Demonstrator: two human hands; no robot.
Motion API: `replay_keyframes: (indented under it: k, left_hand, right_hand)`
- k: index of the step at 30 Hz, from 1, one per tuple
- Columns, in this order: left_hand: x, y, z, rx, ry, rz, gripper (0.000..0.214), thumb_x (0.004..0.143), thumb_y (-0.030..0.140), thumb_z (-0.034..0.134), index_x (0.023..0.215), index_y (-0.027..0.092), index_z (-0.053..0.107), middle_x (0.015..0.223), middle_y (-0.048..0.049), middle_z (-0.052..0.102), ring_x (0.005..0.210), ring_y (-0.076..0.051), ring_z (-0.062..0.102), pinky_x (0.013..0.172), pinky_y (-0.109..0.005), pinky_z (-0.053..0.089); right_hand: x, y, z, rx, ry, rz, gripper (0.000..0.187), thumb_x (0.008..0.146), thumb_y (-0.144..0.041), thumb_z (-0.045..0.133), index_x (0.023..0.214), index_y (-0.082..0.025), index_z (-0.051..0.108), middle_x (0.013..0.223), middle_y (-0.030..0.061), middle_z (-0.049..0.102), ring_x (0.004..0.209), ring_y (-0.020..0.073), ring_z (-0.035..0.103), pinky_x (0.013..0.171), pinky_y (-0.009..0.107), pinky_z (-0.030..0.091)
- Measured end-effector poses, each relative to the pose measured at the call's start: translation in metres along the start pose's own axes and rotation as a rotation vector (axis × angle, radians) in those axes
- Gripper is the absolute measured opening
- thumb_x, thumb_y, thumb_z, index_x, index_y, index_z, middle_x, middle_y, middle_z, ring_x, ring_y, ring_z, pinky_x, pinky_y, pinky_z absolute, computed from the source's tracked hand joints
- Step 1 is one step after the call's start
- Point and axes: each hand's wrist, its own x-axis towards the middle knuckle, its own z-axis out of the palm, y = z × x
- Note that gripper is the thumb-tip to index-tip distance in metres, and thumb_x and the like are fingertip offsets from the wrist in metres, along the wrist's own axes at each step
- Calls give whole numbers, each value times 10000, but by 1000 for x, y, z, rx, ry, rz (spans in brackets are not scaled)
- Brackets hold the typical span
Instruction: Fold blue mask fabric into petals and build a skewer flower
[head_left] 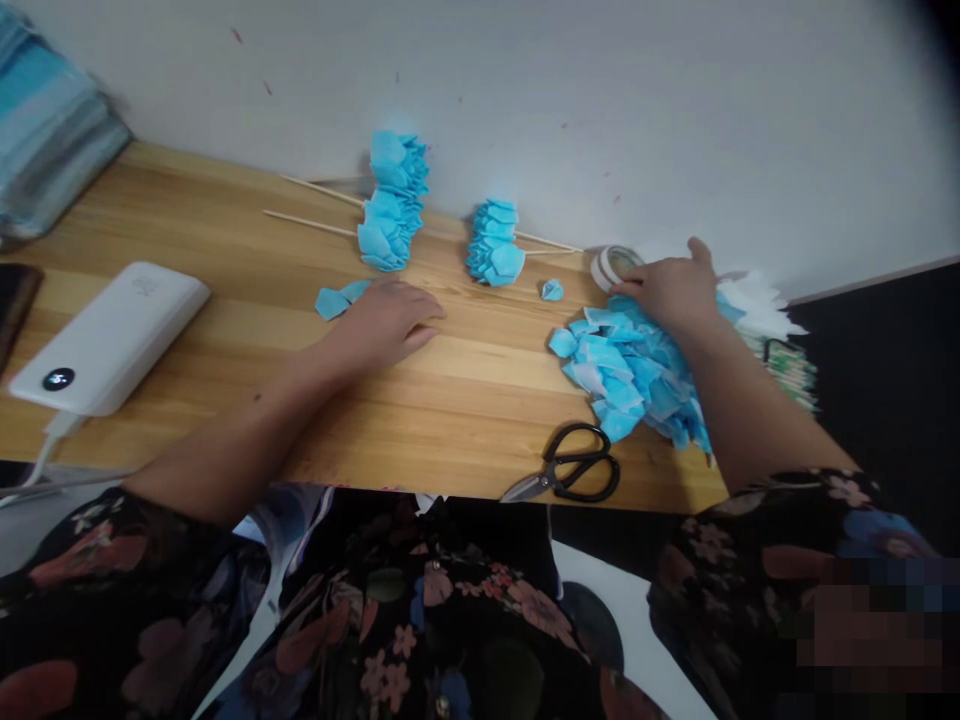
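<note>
My left hand (390,322) rests palm down on the wooden table, its fingers stretched out and holding nothing. Two or so loose blue petals (334,300) lie just beyond its wrist side. My right hand (671,295) reaches over a heap of blue petals (622,365), with its fingertips on the right edge of a white roll of tape (611,266) and one finger raised. Its grip is partly hidden. Between the hands sits a small blue bud (552,290). Blue petal flowers on thin sticks lie farther back, a left pair (391,200) and a right pair (495,243).
Black-handled scissors (574,468) lie at the table's (465,430) front edge. A white power bank (112,335) with a cable and a dark phone (16,305) are on the left. Plastic-wrapped material (56,130) stands in the back left corner. White petals (761,300) lie beyond my right wrist.
</note>
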Motion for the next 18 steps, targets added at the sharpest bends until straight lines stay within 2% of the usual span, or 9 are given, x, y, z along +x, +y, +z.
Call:
replay_keyframes:
  k: [6, 12, 15, 18]
  left_hand:
    - [-1, -1, 2, -2, 15, -12, 342, 1010, 307, 481, 1171, 173, 752, 1265, -134, 786, 1191, -302, 708, 1056, -471, 494]
    - [-1, -1, 5, -4, 40, -1, 328, 1005, 298, 491, 1156, 182, 759, 1244, -131, 791, 1171, -299, 712, 1044, -480, 495]
    - [0, -1, 7, -1, 66, 9, 305, 1002, 292, 499, 1133, 201, 759, 1221, -113, 799, 1149, -283, 715, 1023, -464, 497]
    - [-1, -1, 8, -7, 77, 8, 286, 998, 287, 508, 1123, 207, 752, 1216, -104, 802, 1143, -276, 715, 1028, -463, 489]
  right_hand:
    - [-1, -9, -5, 30, -25, -34, 418, 1068, -393, 562, 1243, -82, 780, 1174, 255, 797, 1101, 336, 716, 1200, 511, 152]
    - [0, -7, -5, 67, -62, -31, 449, 1059, -409, 547, 1248, -74, 779, 1176, 264, 796, 1117, 346, 715, 1213, 530, 147]
    - [-2, -10, -12, 119, 31, -38, 492, 1060, -439, 528, 1309, -78, 750, 1238, 265, 779, 1129, 355, 713, 1225, 545, 172]
    - [-2, -21, -27, 151, 147, -113, 492, 1060, -394, 519, 1401, -83, 691, 1321, 248, 751, 1202, 343, 690, 1255, 512, 164]
